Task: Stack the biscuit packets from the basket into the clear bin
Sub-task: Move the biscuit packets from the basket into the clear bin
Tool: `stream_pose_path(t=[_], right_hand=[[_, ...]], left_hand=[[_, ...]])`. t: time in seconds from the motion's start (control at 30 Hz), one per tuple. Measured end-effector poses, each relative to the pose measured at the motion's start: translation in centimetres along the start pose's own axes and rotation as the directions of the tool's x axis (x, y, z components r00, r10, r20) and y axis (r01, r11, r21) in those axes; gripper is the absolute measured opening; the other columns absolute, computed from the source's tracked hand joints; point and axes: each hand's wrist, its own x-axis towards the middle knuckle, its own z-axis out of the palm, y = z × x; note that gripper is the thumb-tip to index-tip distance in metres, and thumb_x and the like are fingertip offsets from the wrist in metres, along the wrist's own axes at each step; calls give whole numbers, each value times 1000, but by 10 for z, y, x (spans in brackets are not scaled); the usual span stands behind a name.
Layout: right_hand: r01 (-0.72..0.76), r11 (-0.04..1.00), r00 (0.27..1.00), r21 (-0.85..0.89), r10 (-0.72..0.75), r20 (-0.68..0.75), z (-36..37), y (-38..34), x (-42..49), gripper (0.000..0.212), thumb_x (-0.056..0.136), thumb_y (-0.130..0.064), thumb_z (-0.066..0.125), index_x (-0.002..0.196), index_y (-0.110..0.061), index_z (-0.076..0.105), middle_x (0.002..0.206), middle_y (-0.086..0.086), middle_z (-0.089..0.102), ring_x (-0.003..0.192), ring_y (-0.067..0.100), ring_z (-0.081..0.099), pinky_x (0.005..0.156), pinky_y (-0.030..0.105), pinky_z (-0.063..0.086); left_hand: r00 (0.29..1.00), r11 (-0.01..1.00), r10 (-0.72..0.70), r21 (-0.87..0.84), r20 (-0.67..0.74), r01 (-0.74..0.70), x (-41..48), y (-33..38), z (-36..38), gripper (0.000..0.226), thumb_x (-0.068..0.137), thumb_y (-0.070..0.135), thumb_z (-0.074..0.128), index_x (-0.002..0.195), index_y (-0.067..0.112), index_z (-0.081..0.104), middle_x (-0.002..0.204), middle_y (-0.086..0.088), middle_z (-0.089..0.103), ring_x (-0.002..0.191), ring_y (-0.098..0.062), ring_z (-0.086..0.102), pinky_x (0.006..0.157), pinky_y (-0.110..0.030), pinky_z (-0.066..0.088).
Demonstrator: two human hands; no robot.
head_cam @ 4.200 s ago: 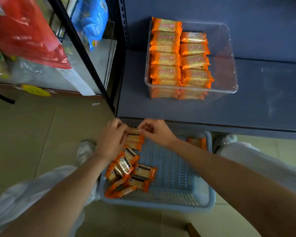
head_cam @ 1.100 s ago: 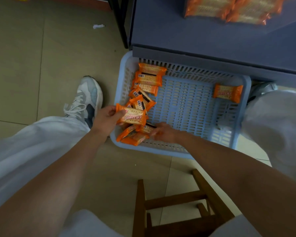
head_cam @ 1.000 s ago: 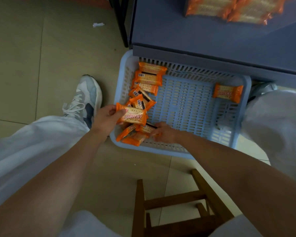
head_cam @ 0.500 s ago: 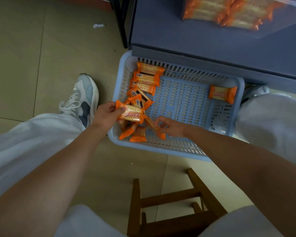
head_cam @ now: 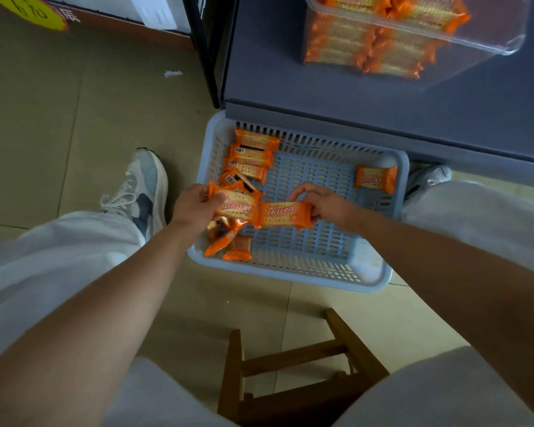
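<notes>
While the picking-up step is judged to be in hand, one orange foil-wrapped biscuit packet (head_cam: 239, 208) is pinched at its left end by the left hand (head_cam: 191, 208), and a second packet (head_cam: 285, 214) is gripped at its right end by the right hand (head_cam: 326, 204). Their free ends touch above the pale blue slotted plastic basket (head_cam: 290, 277). A loose heap of packets (head_cam: 250, 155) is left along the basket's left side (a lone packet (head_cam: 376, 179) lies at its far right corner). The clear plastic bin (head_cam: 503, 47), partly filled with stacked packets, is seen far up on the grey-blue shelf (head_cam: 321, 94). Next, both held packets must be raised and laid flat, aligned with the stacks.
</notes>
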Motion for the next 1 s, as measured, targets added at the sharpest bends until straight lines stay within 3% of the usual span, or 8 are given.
stream_pose_path(t=[0.1, 0.27, 0.4, 0.47, 0.53, 0.6, 0.8, 1.0], right_hand=[[52, 995, 998, 86, -48, -47, -6, 2, -8, 17, 103, -21, 40, 102, -13, 55, 86, 6, 67, 70, 20, 69, 57, 20, 50], [63, 976, 993, 208, -41, -107, -13, 1, -17, 9, 95, -9, 56, 93, -17, 53, 90, 7, 65, 79, 20, 62, 66, 24, 52], [49, 960, 999, 276, -41, -34, -11, -3, -23, 63, 89, 7, 55, 139, -23, 31, 85, 14, 60, 82, 26, 58, 82, 38, 49], [75, 953, 997, 294, -81, 9, -7, -8, -27, 89, 86, 12, 55, 149, -36, 14, 81, 15, 56, 79, 25, 56, 82, 40, 49], [101, 947, 993, 306, -114, 26, -5, -15, -32, 97, 85, 13, 56, 149, -42, 7, 80, 15, 55, 79, 26, 56, 82, 40, 51], [129, 951, 990, 280, -138, 15, -2, -22, -37, 98, 84, 13, 59, 148, -45, 10, 81, 15, 55, 80, 27, 58, 79, 40, 53], [214, 962, 975, 173, -198, -101, -2, -31, -51, 77, 82, 10, 64, 138, -24, 25, 82, 11, 62, 78, 27, 66, 73, 37, 59], [218, 953, 976, 209, -210, -59, -6, -34, -57, 93, 82, 5, 67, 147, -38, 17, 97, 22, 63, 91, 31, 66, 82, 39, 57]], left_hand=[[999, 1000, 20, 20, -27, -19, -7, 8, 0, 27, 89, 26, 66, 105, 4, 64, 97, -11, 69, 82, -22, 67, 78, -40, 59], [999, 999, -4, -38, -42, 2, -18, 19, 1, 30, 89, 24, 67, 106, -1, 63, 96, -16, 69, 72, -21, 65, 72, -36, 57], [1000, 992, -8, -128, -4, 7, -30, 30, 8, 25, 88, 14, 68, 110, 12, 59, 102, -10, 64, 83, -20, 65, 70, -32, 58], [998, 990, 1, -138, 57, 7, -36, 35, 11, 22, 87, 12, 69, 103, 24, 60, 100, -4, 64, 92, -23, 65, 83, -41, 57], [993, 990, 7, -141, 116, 10, -44, 42, 14, 20, 87, 13, 69, 98, 29, 63, 101, -1, 65, 97, -24, 66, 89, -44, 55], [989, 982, 0, -185, 149, 28, -51, 48, 16, 19, 87, 13, 68, 99, 28, 63, 108, -4, 66, 96, -24, 67, 86, -43, 56], [985, 958, 21, -284, 172, 29, -66, 61, 18, 19, 89, 8, 65, 99, 23, 61, 110, -7, 66, 95, -23, 67, 70, -30, 56], [980, 956, 67, -292, 190, -9, -72, 68, 19, 20, 90, 8, 64, 102, 23, 62, 112, -9, 66, 96, -22, 68, 72, -30, 56]])
